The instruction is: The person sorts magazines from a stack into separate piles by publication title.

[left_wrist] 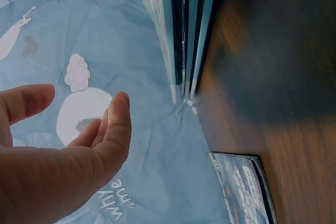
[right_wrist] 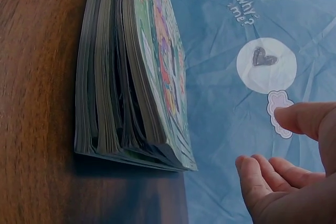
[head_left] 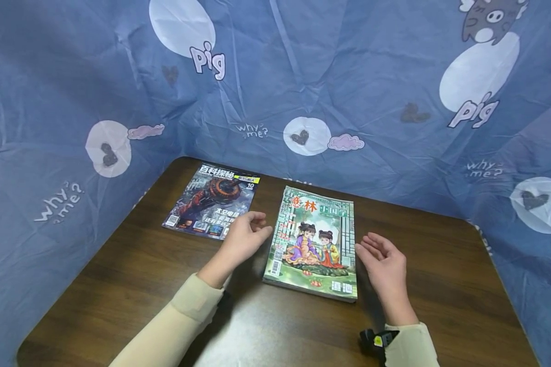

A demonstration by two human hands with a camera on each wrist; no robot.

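A stack of several magazines (head_left: 314, 244) lies squared on the table, the top one green with two cartoon children on its cover. To its left, a dark magazine (head_left: 213, 201) with a red and black machine on the front lies flat by itself. My left hand (head_left: 245, 237) hovers beside the stack's left edge, fingers loosely bent and holding nothing. On the other side, my right hand (head_left: 385, 262) is held near the stack's right edge, likewise without anything in it. In the right wrist view the layered page edges of the stack (right_wrist: 113, 77) show, apart from the fingers.
The brown wooden table (head_left: 441, 285) has rounded corners. Behind and beside it hangs a blue cloth (head_left: 372, 76) printed with pigs and lettering. A black strap device (head_left: 378, 339) sits at the right wrist.
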